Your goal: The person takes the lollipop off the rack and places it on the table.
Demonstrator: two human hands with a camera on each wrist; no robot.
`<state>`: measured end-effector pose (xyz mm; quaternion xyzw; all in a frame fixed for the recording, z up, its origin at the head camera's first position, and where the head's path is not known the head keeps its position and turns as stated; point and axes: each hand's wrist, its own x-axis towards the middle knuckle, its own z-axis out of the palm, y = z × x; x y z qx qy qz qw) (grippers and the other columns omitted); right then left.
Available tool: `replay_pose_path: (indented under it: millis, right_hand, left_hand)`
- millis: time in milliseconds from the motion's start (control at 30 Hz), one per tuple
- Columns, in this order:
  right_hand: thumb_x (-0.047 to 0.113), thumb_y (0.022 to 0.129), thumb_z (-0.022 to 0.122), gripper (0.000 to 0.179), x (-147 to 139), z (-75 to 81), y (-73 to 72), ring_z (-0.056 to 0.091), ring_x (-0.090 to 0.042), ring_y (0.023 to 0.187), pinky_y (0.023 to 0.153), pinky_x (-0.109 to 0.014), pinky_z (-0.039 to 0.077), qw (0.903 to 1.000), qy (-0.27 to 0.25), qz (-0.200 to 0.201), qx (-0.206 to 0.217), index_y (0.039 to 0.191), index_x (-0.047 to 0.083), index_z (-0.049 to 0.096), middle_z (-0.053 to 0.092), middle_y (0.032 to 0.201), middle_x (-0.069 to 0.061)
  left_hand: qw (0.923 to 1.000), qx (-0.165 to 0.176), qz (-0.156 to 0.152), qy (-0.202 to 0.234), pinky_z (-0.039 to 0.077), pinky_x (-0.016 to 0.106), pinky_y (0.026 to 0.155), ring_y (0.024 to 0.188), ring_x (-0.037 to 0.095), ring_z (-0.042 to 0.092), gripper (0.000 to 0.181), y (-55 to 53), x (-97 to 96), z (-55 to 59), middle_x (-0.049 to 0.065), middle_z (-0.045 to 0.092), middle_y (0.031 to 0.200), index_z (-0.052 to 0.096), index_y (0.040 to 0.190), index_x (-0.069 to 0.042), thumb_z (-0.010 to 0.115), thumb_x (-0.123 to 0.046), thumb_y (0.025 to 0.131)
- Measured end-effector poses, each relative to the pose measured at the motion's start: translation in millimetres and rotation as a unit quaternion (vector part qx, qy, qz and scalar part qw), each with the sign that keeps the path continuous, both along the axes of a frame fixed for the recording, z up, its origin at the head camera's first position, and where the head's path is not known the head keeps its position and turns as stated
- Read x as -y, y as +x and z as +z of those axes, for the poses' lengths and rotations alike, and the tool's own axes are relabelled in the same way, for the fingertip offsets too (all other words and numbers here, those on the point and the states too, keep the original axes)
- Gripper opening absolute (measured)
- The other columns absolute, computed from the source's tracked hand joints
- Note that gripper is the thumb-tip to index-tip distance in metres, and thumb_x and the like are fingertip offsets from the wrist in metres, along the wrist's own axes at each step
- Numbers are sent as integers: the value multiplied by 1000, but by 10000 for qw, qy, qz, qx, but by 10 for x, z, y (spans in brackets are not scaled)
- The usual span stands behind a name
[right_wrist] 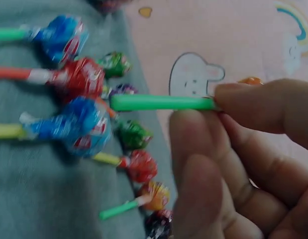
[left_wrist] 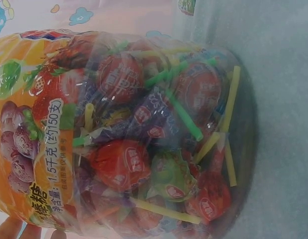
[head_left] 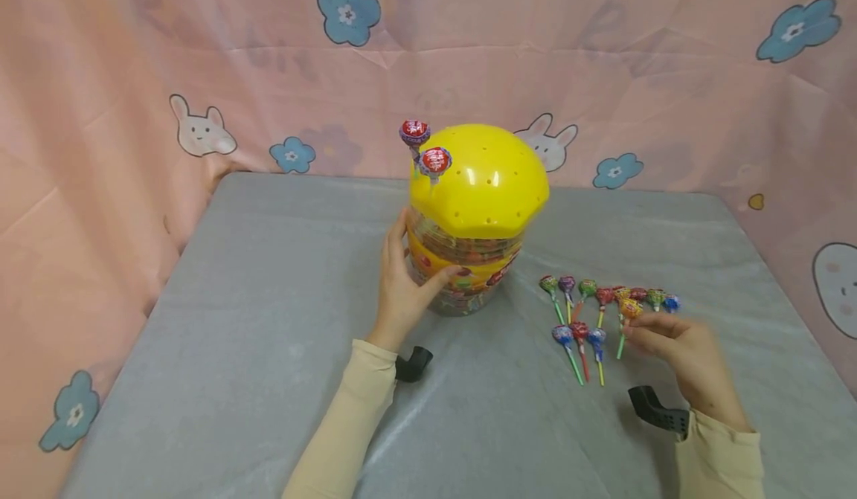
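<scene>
A clear jar of lollipops (head_left: 462, 250) stands upright on the table under a yellow domed lid (head_left: 489, 164) dotted with small holes. Two lollipops (head_left: 437, 161) in red and purple wrappers stick up from the lid's left side. My left hand (head_left: 402, 291) holds the jar's left side, thumb across its front; in the left wrist view the jar (left_wrist: 129, 134) fills most of the picture. Between thumb and fingers, my right hand (head_left: 692, 358) pinches a lollipop (head_left: 631, 308) with an orange-yellow wrapper. Its green stick (right_wrist: 158, 102) shows in the right wrist view, the wrapped head mostly hidden by fingers.
Right of the jar, several loose lollipops (head_left: 579, 331) lie in two rough rows on the grey tablecloth (head_left: 281, 320). A pink curtain (head_left: 428, 68) with flowers and rabbits hangs behind the table. Black wrist mounts (head_left: 659, 410) sit at both sleeves.
</scene>
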<state>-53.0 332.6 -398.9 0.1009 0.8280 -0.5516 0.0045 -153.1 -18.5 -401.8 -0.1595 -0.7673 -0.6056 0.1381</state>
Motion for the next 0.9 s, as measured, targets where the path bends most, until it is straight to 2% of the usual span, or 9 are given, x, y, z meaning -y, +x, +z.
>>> replay_pose_path:
  millis: [100, 200, 400, 567, 900]
  right_hand:
    - [6, 90, 63, 13, -66, -69, 9, 62, -3, 76, 64, -23, 52, 9980, 433, 305, 331, 93, -5, 70, 68, 84, 16]
    - [7, 90, 62, 21, -97, -135, 10, 62, -4, 74, 64, -25, 53, 9950, 544, 562, 614, 96, -13, 65, 67, 83, 15]
    - [8, 89, 63, 22, -99, -214, 2, 63, -6, 69, 63, -25, 54, 9899, 448, 635, 1185, 97, -12, 65, 68, 78, 6]
    - [8, 88, 63, 26, -81, -241, -17, 64, -7, 68, 62, -25, 55, 9878, 485, 688, 1312, 97, -16, 64, 69, 77, -1]
    - [6, 89, 61, 24, -110, -281, -14, 63, -5, 67, 61, -24, 54, 9830, 546, 733, 1595, 96, -17, 64, 69, 76, -2]
  left_hand:
    - [10000, 26, -6, 19, 33, 41, 106, 132, 21, 29, 107, -4, 0, 2, 11, 27, 147, 16, 150, -11, 57, -72, 73]
    - [10000, 29, 11, 8, 33, 40, 106, 132, 21, 30, 108, -4, -1, 8, 11, 28, 147, 17, 150, -11, 57, -73, 72]
    - [10000, 1, 17, -16, 33, 40, 106, 132, 21, 30, 107, -2, 0, 8, 12, 28, 146, 17, 150, -11, 56, -73, 72]
    - [10000, 19, 13, 21, 33, 40, 106, 132, 20, 30, 106, -9, 6, 1, 10, 28, 146, 17, 150, -12, 58, -71, 73]
    - [10000, -19, 20, -38, 34, 40, 106, 131, 21, 31, 106, -5, 2, 1, 12, 28, 146, 16, 150, -12, 57, -71, 73]
